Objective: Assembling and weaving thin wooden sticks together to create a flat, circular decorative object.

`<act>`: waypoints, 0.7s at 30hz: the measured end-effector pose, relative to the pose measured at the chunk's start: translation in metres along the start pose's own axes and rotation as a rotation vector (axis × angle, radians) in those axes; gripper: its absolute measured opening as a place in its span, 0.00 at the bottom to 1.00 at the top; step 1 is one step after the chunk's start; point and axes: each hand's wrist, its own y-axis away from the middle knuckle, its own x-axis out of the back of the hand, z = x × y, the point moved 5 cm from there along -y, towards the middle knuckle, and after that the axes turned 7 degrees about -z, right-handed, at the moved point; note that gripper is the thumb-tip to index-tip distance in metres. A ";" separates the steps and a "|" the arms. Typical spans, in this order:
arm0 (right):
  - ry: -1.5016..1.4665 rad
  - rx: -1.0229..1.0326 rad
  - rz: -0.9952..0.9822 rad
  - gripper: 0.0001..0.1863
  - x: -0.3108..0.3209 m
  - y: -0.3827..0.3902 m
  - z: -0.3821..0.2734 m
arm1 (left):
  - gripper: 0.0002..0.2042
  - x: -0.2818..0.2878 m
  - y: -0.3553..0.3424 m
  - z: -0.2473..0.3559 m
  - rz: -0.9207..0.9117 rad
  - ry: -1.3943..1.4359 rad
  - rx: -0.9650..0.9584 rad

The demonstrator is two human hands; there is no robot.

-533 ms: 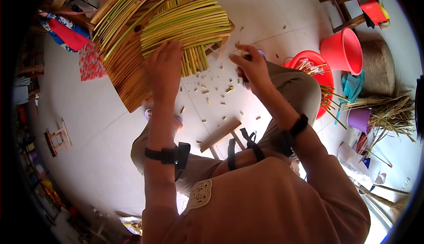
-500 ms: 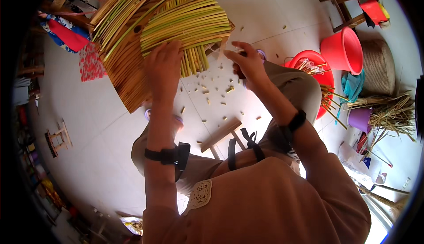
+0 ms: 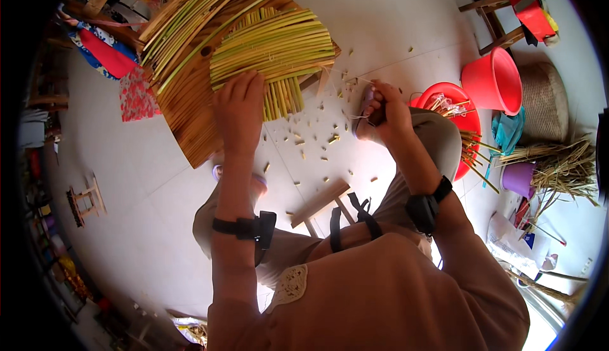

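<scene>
Compared with 0.5 s ago, the right hand [image 3: 394,111] is farther out to the right, well apart from the stalk mat [image 3: 273,46], and a pale thread [image 3: 354,77] now shows, stretched between the mat's right edge and that hand. The line looks nearly straight, so the work in hand seems to be at the point of drawing the thread snug against the stalks. The right fingers are curled together, clamped on the thread (something dark shows in the palm, too shaded to identify). The left hand [image 3: 241,106] keeps its place, fingers touching the mat's near edge; its thumb is hidden, so I cannot tell whether it pinches the stalks or only presses them down.

The mat lies on the wooden board [image 3: 181,122], just beyond the left fingertips and to the left of the right hand, its 2 crossing layers visible. Loose stalks [image 3: 190,24] lie to its left, and cut bits [image 3: 334,139] dot the floor [image 3: 171,224].
</scene>
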 end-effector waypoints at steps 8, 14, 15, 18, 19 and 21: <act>0.195 0.317 0.188 0.08 0.022 -0.012 -0.089 | 0.09 0.008 -0.007 0.007 0.015 0.102 -0.015; 0.432 0.605 0.162 0.08 -0.010 0.012 -0.125 | 0.08 0.005 0.001 0.003 0.050 -0.020 -0.049; 0.442 0.572 0.148 0.12 -0.017 0.016 -0.119 | 0.08 0.005 0.002 0.001 0.044 -0.023 -0.047; 0.400 0.456 -0.037 0.12 0.004 0.009 -0.142 | 0.08 0.004 0.002 -0.001 0.040 0.067 -0.041; 0.393 0.454 -0.057 0.13 0.018 0.006 -0.166 | 0.08 0.004 0.002 0.000 0.022 0.097 -0.024; 0.390 0.490 -0.023 0.10 0.047 0.004 -0.214 | 0.09 0.004 0.003 -0.001 0.001 0.123 -0.008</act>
